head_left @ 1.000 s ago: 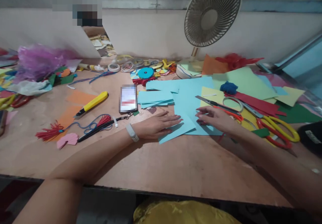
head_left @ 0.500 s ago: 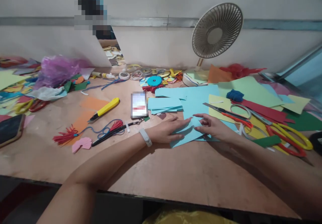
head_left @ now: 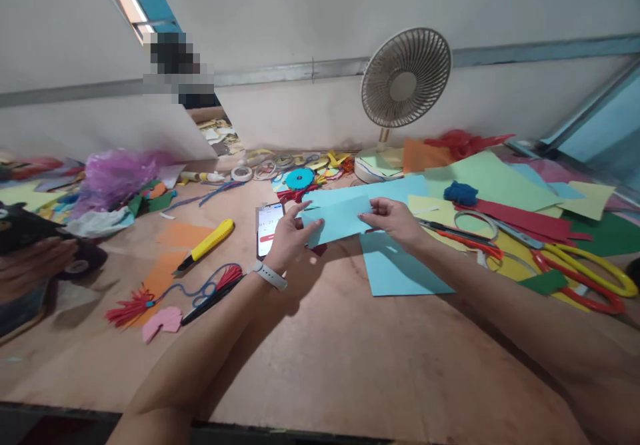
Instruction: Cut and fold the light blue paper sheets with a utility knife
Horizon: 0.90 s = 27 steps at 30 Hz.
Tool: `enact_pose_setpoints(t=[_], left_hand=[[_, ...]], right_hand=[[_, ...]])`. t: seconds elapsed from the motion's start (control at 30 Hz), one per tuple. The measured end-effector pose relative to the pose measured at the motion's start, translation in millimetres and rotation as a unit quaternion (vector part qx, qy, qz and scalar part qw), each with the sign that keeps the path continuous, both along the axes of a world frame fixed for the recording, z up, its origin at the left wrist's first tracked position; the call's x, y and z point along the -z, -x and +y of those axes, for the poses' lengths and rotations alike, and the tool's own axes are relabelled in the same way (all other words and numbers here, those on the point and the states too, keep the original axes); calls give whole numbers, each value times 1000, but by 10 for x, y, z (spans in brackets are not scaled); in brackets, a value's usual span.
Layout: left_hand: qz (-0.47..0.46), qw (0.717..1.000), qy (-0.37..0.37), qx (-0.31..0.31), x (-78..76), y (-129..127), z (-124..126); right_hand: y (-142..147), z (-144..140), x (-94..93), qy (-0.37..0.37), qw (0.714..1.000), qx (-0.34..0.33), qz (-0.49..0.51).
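Observation:
Between my two hands a light-blue paper piece (head_left: 341, 220) is lifted above the table. My left hand (head_left: 290, 235) pinches its left end, thumb on top. At its right end, my right hand (head_left: 393, 222) grips the edge between thumb and fingers. A larger light-blue sheet (head_left: 405, 272) lies flat under and beside my right hand. Just behind my left hand is a phone (head_left: 269, 222) with a lit screen, partly covered by that hand. The small stack of blue strips seen before is hidden behind the held paper or in my hands; I cannot tell which.
A yellow box cutter (head_left: 207, 245), a red tassel (head_left: 131, 306) and a pink paper piece (head_left: 163, 323) lie on the left. To the right are a grey cutter (head_left: 455, 228) and large scissors (head_left: 575, 278). A fan (head_left: 405, 82) stands behind. Another person's hand (head_left: 37, 265) is at far left.
Both hands have come up and left from the flat sheet and now hold a blue piece in the air. Another person's hand has appeared at far left. The view has shifted slightly.

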<state>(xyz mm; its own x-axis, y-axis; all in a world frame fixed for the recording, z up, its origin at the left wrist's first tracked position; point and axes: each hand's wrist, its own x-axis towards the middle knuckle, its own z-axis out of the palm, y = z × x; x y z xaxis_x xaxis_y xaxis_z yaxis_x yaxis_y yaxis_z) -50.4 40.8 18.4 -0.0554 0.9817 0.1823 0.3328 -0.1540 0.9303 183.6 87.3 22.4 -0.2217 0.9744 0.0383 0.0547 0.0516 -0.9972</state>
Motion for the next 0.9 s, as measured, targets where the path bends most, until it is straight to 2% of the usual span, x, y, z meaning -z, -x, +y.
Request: enact_pose_setpoints(t=[0.17, 0.27, 0.33, 0.43, 0.53, 0.63, 0.7, 0.83, 0.9], left_hand=[[89, 991, -66, -79, -21, 162, 104], [136, 981, -101, -96, -31, 173, 112], [191, 968, -141, -86, 3, 150, 100], [334, 922, -193, -11, 115, 102, 76], [431, 879, -197, 60, 221, 62, 53], [449, 863, -225, 64, 234, 9, 3], [442, 858, -245, 93, 197, -70, -73], [457, 820, -217, 267, 135, -384, -326], [469, 802, -194, 315, 135, -569, -449]], right_hand=[[269, 261, 123, -11, 1000, 3, -10], [354, 339, 187, -30, 998, 8, -51], [373, 361, 206, -52, 994, 12, -98], [302, 328, 191, -108, 976, 20, -186], [56, 190, 153, -187, 944, 29, -271], [-368, 1, 142, -247, 905, 20, -347], [-695, -98, 168, -270, 878, 19, -396], [-1193, -164, 290, -282, 830, 22, -481], [-1297, -143, 362, -281, 810, 21, -514]])
